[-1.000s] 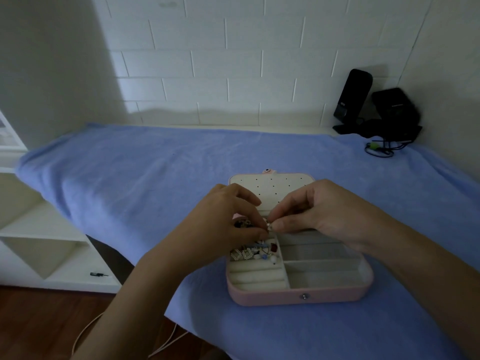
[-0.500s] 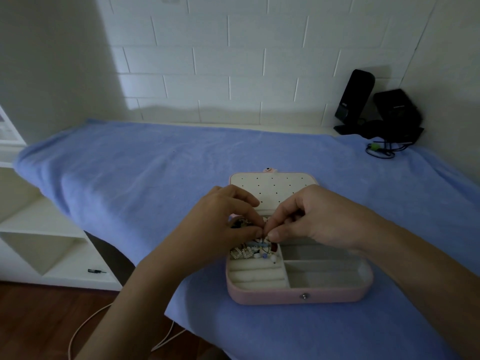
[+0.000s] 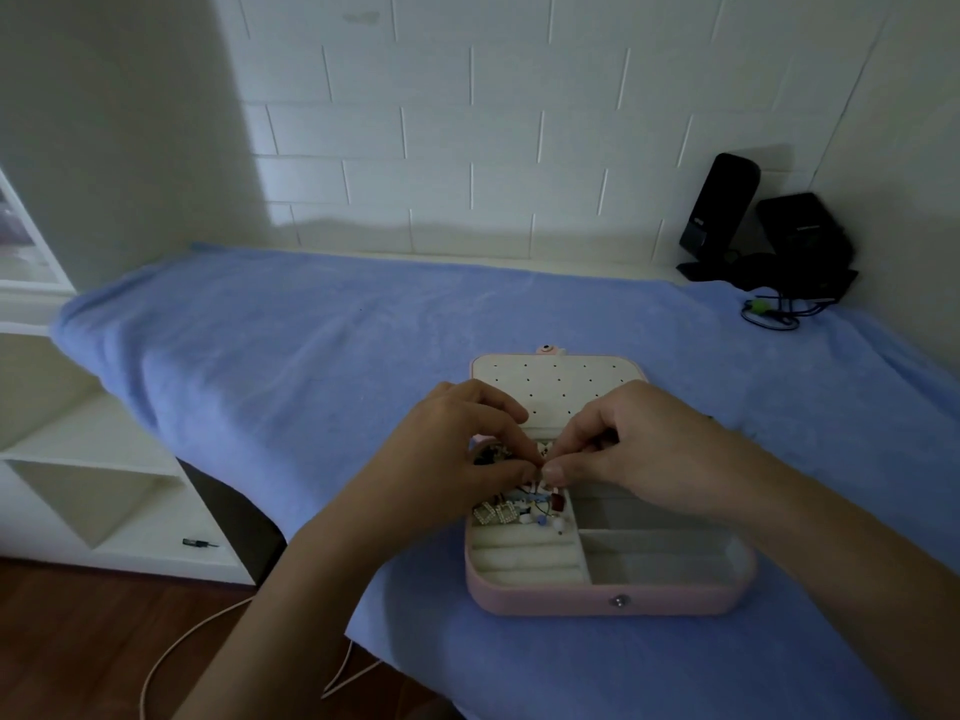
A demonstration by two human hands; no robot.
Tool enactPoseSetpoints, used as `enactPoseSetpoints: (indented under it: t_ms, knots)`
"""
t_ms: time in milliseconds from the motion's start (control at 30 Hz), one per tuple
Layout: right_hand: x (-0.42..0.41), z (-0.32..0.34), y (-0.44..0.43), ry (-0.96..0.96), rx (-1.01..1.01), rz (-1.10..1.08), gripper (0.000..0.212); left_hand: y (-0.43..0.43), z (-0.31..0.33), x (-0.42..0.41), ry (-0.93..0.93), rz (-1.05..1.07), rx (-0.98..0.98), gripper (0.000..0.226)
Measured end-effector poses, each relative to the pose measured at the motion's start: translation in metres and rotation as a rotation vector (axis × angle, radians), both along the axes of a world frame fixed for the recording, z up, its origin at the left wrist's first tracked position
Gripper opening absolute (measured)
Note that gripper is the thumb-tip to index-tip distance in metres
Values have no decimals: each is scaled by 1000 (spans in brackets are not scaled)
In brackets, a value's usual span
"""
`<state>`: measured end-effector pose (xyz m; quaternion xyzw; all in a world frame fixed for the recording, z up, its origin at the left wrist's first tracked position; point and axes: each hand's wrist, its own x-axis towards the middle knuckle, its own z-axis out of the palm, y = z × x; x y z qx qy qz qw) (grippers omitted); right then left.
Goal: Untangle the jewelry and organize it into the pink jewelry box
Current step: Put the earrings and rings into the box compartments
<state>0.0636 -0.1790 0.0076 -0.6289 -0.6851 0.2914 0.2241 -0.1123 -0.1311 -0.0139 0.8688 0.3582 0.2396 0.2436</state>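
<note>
Both of your hands meet over the open pink jewelry box (image 3: 613, 600), which sits on the blue cloth (image 3: 311, 356). Your left hand (image 3: 441, 459) and right hand (image 3: 639, 459) have curled fingers, and their thumb and forefinger tips almost touch as they pinch a bit of the jewelry (image 3: 519, 509). It is too small and dim to identify, perhaps a thin chain. Most of the tangle lies in the box's left side, just behind the ring rolls. The perforated lid (image 3: 556, 381) lies flat behind your hands.
</note>
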Motion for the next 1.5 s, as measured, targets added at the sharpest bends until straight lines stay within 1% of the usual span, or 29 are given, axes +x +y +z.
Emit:
enactPoseSetpoints:
  t_ms: [100, 233, 400, 533, 633, 800, 1000, 1067, 1167, 1233, 1300, 1400, 1500]
  knots:
    - [2, 0, 1, 7, -28, 13, 10, 0, 0, 0, 2, 1, 0, 22]
    - [3, 1, 1, 8, -40, 43, 10, 0, -1, 0, -3, -2, 13, 26]
    - [1, -4, 1, 18, 66, -5, 9, 0, -1, 0, -2, -3, 25, 28]
    - [3, -7, 3, 40, 103, -32, 13, 0, -3, 0, -29, 3, 25, 14]
    - [2, -7, 2, 39, 116, -26, 15, 0, -5, -1, -76, 20, 26, 15]
    - [2, -7, 0, 21, 138, -14, 15, 8, -8, -13, -190, 164, 34, 3]
    - [-2, -6, -1, -35, 152, 10, 13, 20, -9, -44, -237, 406, -36, 8]
    - [-1, -7, -1, -29, 158, 11, 14, 23, -10, -53, -196, 441, -87, 8]
    - [5, -7, -2, 53, 149, -4, 13, 22, -13, -56, -107, 402, -177, 12]
    - [13, -5, -2, 111, 156, -31, 11, 20, -15, -52, -59, 364, -190, 15]
    - [27, -2, 0, 148, 207, -97, 10, 17, -16, -47, -32, 347, -178, 15]
    - [49, -1, 4, 77, 333, -216, 8, 14, -16, -41, 22, 353, -121, 9]
    - [62, -4, 7, 12, 344, -253, 8, 13, -18, -39, 46, 356, -111, 8]
